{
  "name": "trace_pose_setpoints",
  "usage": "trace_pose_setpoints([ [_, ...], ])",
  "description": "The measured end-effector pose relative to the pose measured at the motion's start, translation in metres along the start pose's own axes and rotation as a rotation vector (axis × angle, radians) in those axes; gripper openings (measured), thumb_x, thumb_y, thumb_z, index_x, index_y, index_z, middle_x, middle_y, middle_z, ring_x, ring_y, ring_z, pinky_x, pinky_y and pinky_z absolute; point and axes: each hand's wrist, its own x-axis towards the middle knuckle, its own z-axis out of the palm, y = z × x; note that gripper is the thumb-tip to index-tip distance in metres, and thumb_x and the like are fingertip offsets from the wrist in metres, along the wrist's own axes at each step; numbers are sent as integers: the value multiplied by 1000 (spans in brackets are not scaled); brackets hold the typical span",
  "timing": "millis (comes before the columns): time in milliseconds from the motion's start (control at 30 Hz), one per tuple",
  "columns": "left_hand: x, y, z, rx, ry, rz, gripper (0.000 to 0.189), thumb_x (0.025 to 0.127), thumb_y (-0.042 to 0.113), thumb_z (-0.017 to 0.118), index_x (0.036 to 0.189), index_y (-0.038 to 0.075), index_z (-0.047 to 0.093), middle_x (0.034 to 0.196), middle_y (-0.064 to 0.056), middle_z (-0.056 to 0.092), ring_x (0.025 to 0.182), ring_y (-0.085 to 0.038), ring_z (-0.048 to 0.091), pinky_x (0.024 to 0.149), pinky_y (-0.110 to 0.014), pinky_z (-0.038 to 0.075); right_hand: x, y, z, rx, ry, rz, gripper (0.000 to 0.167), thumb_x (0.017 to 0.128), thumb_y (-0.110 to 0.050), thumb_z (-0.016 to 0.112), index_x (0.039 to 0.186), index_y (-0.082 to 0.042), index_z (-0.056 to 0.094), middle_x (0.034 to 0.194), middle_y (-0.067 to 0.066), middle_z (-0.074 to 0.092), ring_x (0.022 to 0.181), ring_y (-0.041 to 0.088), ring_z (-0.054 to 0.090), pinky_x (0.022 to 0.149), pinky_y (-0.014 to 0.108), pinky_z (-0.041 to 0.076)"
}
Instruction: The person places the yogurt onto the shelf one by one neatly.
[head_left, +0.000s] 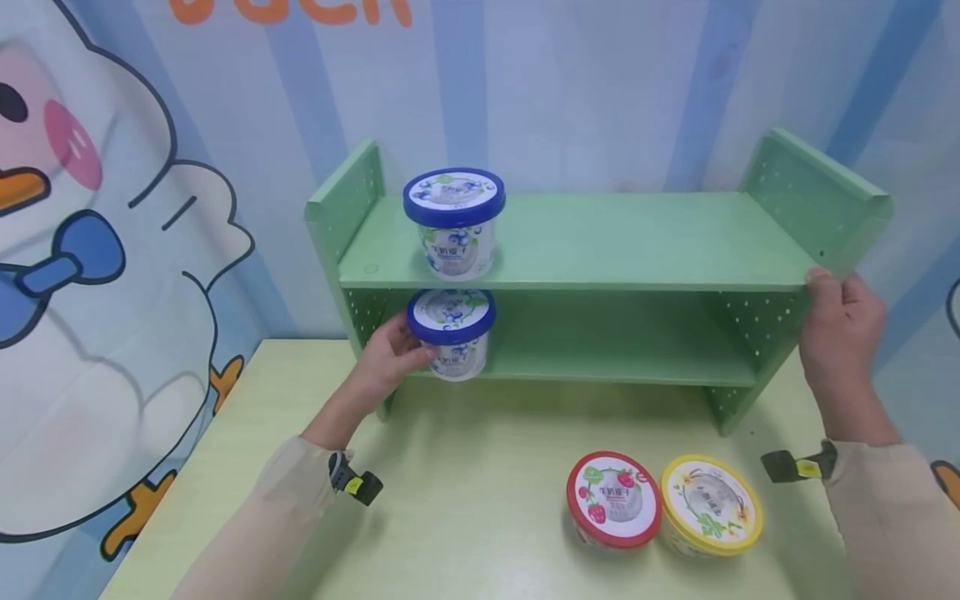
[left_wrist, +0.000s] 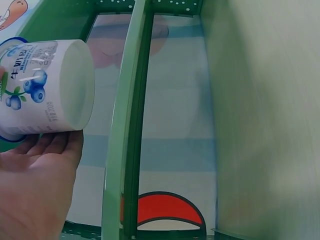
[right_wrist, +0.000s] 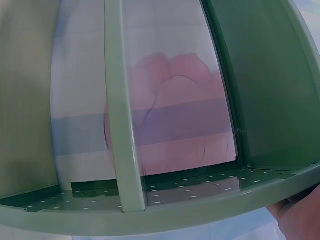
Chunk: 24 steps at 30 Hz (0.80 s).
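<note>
My left hand grips a white tub with a blue lid by its left side, at the front of the lower board of a green two-tier shelf. In the left wrist view the tub shows blueberries on its side, its base hangs above the lower board's edge, and fingers wrap along it. A matching blue-lidded tub stands on the upper board, straight above. My right hand holds the shelf's right side panel at the upper board's front corner, thumb on the front and the other fingers partly hidden.
On the pale table in front of the shelf, a red-lidded tub and a yellow-lidded tub stand side by side at the right. A backdrop with blue stripes and a cartoon duck rises behind.
</note>
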Motion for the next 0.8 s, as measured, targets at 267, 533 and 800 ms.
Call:
trace_pose_setpoints([
  [267, 5, -4, -2, 37, -19, -28, 80, 83, 14, 68, 149, -6, 27, 146, -24, 41, 134, -35, 40, 109, -39, 37, 1, 0, 0, -7, -3, 7, 24, 101, -25, 50, 82, -27, 66, 48, -7, 43, 42, 7, 27, 40, 22, 26],
  [533, 11, -10, -1, 72, -22, -10, 75, 86, 16, 68, 148, -4, 30, 144, -20, 44, 133, -32, 42, 108, -38, 37, -1, -3, -1, -10, -15, 22, 23, 101, -26, 49, 85, -27, 66, 52, -8, 48, 44, 7, 29, 41, 22, 28],
  [800, 17, -13, 0, 110, -1, -52, 77, 87, 17, 68, 150, 0, 28, 146, -17, 43, 133, -31, 43, 107, -38, 39, -2, -3, -1, -8, -20, 19, 24, 101, -26, 49, 85, -26, 67, 57, -10, 53, 48, 8, 33, 43, 21, 30],
])
